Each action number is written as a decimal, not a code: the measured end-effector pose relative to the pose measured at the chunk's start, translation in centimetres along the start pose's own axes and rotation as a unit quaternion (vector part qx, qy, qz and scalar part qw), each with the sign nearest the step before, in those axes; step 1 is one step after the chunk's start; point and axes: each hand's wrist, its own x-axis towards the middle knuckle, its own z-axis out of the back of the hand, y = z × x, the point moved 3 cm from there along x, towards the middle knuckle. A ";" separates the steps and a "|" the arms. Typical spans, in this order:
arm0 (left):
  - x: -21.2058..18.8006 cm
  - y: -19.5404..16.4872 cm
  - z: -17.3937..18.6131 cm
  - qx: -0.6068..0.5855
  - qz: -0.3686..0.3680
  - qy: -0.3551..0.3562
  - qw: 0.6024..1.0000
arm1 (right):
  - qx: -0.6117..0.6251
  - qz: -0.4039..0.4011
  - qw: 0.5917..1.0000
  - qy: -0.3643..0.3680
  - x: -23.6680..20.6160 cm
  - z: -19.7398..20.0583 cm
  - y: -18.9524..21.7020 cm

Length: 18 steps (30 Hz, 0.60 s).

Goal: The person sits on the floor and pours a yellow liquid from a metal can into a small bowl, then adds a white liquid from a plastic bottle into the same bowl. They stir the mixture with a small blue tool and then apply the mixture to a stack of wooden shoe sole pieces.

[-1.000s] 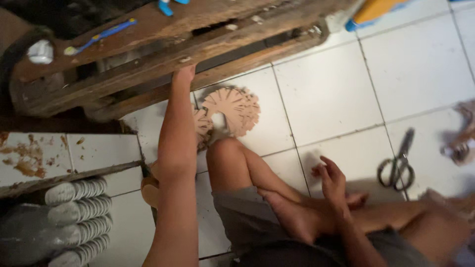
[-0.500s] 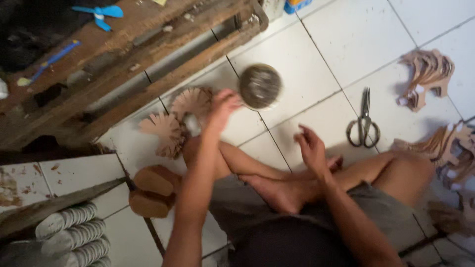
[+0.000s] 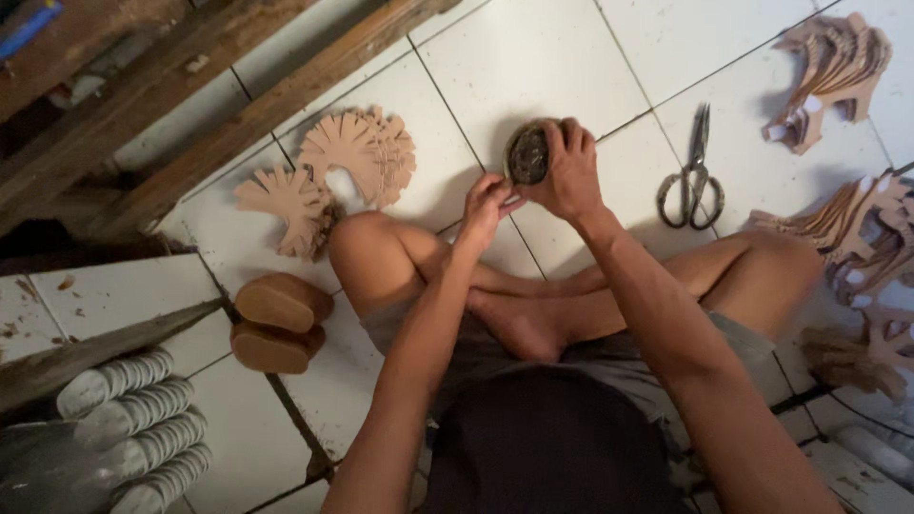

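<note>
Above the crossed legs (image 3: 571,305) of the seated person, over the white tiled floor (image 3: 533,67), both hands meet on one small round thing. The right hand (image 3: 571,171) is closed around a dark roll (image 3: 526,154), fingers curled over its far side and top, so that its round face looks up towards the camera; the roll looks dull and greyish, coiled like tape or cord, but what it is made of cannot be told. The left hand (image 3: 486,205) sits just below and beside it, its fingertips pinched together at the roll's lower edge; whether they hold a loose end there is too small to see. Left of the grip, near the knee, lie fans of flat brown cutouts (image 3: 357,152) with fingered edges. Well to the right of it are more stacks of brown shapes (image 3: 838,67). Just right of the grip, apart from it, a pair of metal scissors (image 3: 692,181) lies on the tile. Down to the left, two brown rounded blocks (image 3: 278,324) sit one against the other.
</note>
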 end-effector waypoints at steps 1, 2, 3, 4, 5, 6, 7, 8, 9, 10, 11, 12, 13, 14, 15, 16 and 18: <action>0.0 -0.1 0.0 -0.008 -0.012 0.007 1.000 | 0.020 -0.005 1.000 -0.008 0.0 0.0 -0.1; 0.0 0.0 0.0 -0.011 -0.013 0.003 1.000 | 0.038 -0.010 0.999 -0.017 0.0 0.1 -0.3; 0.0 0.2 -0.2 -0.013 -0.017 -0.002 1.000 | 0.043 0.002 0.999 -0.023 -0.1 0.3 -0.5; -0.1 0.2 0.0 -0.016 -0.022 -0.011 1.000 | 0.050 0.015 0.998 -0.026 -0.1 0.4 -0.7; -0.2 0.5 0.0 -0.012 -0.022 -0.009 1.000 | 0.057 0.026 0.998 -0.030 -0.2 0.5 -0.9; -0.2 0.7 -0.1 -0.010 -0.023 -0.004 1.000 | 0.071 0.025 0.997 -0.026 -0.3 0.7 -1.1; -0.2 0.9 -0.2 -0.008 -0.024 0.001 1.000 | 0.086 0.025 0.996 -0.022 -0.4 0.9 -1.3; -0.3 1.0 -0.1 -0.006 -0.023 -0.003 1.000 | 0.102 0.027 0.994 -0.017 -0.4 1.0 -1.2; -0.3 1.0 0.0 -0.005 -0.024 -0.006 1.000 | 0.102 0.030 0.994 -0.006 -0.3 1.2 -1.1; -0.4 1.0 0.2 -0.004 -0.026 -0.008 1.000 | 0.102 0.032 0.994 0.005 -0.3 1.4 -1.0; -0.5 0.9 0.3 -0.017 -0.036 -0.006 0.999 | 0.103 0.034 0.994 0.015 -0.1 1.8 -0.8; -0.5 0.5 0.6 -0.030 -0.048 -0.004 0.998 | 0.154 0.046 0.987 0.010 0.1 2.3 -0.6; -0.6 0.3 0.7 -0.042 -0.060 -0.001 0.997 | 0.204 0.058 0.977 0.006 0.3 2.9 -0.6; -0.4 -0.1 1.1 -0.039 -0.058 -0.021 0.997 | 0.253 0.068 0.965 0.003 0.5 3.6 -0.7; -0.3 -0.4 1.5 -0.037 -0.055 -0.039 0.997 | 0.372 -0.004 0.928 0.001 0.6 3.9 -1.4; -0.3 -0.3 1.3 -0.033 -0.048 -0.053 0.997 | 0.481 -0.079 0.873 -0.006 0.7 4.3 -2.4; -0.2 -0.1 1.0 -0.018 -0.027 -0.034 0.999 | 0.658 -0.162 0.734 -0.045 0.5 4.8 -4.6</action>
